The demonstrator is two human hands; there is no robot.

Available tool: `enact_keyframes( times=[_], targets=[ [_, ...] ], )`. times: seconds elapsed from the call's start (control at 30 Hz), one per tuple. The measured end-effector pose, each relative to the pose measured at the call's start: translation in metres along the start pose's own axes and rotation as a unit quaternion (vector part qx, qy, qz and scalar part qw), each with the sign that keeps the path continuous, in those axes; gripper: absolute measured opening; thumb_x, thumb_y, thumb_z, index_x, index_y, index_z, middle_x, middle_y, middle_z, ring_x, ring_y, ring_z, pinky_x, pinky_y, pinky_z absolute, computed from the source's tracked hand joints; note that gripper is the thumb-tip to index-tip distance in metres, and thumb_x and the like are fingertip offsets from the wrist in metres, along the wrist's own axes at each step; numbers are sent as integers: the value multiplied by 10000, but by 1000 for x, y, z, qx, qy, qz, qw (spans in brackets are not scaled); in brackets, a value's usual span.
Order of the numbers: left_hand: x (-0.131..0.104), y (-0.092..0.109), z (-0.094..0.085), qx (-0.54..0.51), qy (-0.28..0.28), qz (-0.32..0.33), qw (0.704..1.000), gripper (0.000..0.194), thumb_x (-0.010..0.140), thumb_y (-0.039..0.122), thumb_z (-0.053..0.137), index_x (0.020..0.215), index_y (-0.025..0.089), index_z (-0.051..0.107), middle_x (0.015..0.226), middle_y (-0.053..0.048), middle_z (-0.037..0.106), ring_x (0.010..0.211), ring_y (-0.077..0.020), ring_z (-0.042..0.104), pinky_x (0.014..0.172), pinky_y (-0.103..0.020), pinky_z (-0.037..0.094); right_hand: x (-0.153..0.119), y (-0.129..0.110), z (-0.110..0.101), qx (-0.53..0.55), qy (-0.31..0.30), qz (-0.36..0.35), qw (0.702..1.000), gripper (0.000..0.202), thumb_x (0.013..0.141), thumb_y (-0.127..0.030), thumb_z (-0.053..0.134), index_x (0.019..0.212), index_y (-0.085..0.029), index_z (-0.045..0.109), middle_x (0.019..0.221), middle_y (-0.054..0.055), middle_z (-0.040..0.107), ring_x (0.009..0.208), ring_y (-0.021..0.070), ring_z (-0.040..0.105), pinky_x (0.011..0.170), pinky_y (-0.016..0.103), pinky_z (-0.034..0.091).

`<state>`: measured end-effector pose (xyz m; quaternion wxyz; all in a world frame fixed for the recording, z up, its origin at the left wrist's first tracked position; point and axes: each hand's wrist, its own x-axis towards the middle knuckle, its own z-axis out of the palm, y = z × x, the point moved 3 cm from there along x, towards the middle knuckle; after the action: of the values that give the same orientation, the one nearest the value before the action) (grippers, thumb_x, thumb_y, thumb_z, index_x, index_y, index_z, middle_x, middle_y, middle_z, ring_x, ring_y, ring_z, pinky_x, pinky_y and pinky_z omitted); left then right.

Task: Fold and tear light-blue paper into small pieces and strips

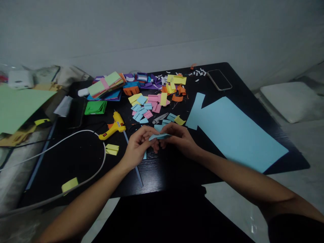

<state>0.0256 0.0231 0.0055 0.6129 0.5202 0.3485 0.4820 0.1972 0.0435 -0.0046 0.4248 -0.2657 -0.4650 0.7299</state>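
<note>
Between my two hands is a small piece of light blue paper (pixel 160 136), creased along a fold and held above the near part of the black table. My left hand (pixel 138 145) pinches its left end. On the right end, my right hand (pixel 182 140) has its thumb and fingers closed. Just beyond my hands lie a pair of scissors (pixel 160 118) and several small folded blue papers (pixel 138 111). A yellow glue gun (pixel 115 126) rests left of my left hand, with a glue stick (pixel 138 176) near it.
Large blue sheet (pixel 238 135) and a blue strip (pixel 196 111) lie on the right. A phone (pixel 219 80) is at the back right. Coloured paper stacks (pixel 106 84) and scraps fill the back. A white cable (pixel 103 158) loops across the left of the black table (pixel 172 179).
</note>
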Motion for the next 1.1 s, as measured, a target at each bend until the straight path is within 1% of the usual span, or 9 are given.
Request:
enact_keyframes(
  times=[0.1, 0.2, 0.3, 0.37, 0.47, 0.53, 0.63, 0.87, 1.1],
  targets=[
    [-1, 0, -1, -15, -4, -2, 1000, 131, 959, 254, 683, 1052, 163, 689, 778, -28, 704, 685, -162, 689, 570, -253, 584, 1, -1, -3, 40, -13, -10, 999, 201, 778, -233, 748, 969, -170, 742, 837, 35, 752, 776, 189, 723, 726, 318, 602],
    [-3, 0, -4, 23, -3, 20, 1000, 162, 956, 232, 670, 1100, 164, 692, 837, -40, 705, 739, -162, 685, 614, -256, 593, 2, -1, -4, 43, 8, -12, 999, 223, 857, -338, 677, 956, -163, 774, 865, 53, 734, 830, 208, 726, 724, 329, 612],
    [-5, 0, -8, 102, -21, 46, 994, 247, 930, 247, 694, 1167, 177, 690, 956, -60, 702, 803, -169, 684, 676, -272, 594, 1, -1, -4, -41, 64, -12, 997, 226, 910, -408, 710, 918, -188, 762, 870, 39, 720, 799, 183, 710, 728, 324, 612],
    [-6, 0, -10, 158, -20, 55, 986, 241, 938, 281, 692, 1158, 180, 699, 996, -63, 690, 793, -162, 681, 692, -280, 586, 0, -1, -4, -106, 89, -25, 990, 218, 855, -401, 809, 919, -206, 737, 878, 23, 720, 787, 164, 696, 743, 314, 606],
    [-5, -3, -11, 198, 39, 47, 978, 127, 973, 305, 675, 998, 180, 684, 830, -12, 659, 671, -121, 657, 638, -246, 559, -2, 1, -3, -140, 118, -52, 982, 323, 780, -404, 889, 938, -225, 671, 887, 5, 716, 820, 156, 698, 773, 300, 602],
    [-3, -6, -9, 181, 83, 35, 979, 136, 952, 298, 716, 934, 191, 633, 728, 32, 620, 610, -102, 639, 601, -220, 554, -3, 2, -3, -140, 138, -55, 979, 391, 751, -409, 912, 951, -234, 626, 872, -7, 711, 829, 155, 710, 784, 295, 606],
    [-1, -9, -6, 132, 112, 36, 984, 223, 893, 280, 789, 982, 206, 599, 770, 44, 651, 610, -92, 653, 605, -215, 586, -3, 3, -3, -141, 139, -38, 979, 421, 760, -421, 906, 1016, -237, 627, 860, 0, 731, 820, 168, 732, 801, 319, 619],
    [-1, -9, -7, 124, 125, 45, 983, 312, 840, 319, 843, 1016, 202, 613, 858, 3, 726, 700, -126, 705, 657, -257, 632, 0, 3, -4, -174, 93, -14, 980, 323, 799, -492, 856, 933, -218, 749, 911, 29, 771, 878, 198, 729, 859, 361, 599],
    [0, -6, -7, 130, 132, 37, 982, 328, 798, 324, 868, 996, 198, 639, 766, 21, 719, 672, -124, 689, 671, -247, 591, 1, 1, -8, -181, 130, -26, 974, 274, 757, -436, 896, 833, -202, 776, 824, 8, 756, 768, 166, 688, 794, 328, 577]
  ],
)
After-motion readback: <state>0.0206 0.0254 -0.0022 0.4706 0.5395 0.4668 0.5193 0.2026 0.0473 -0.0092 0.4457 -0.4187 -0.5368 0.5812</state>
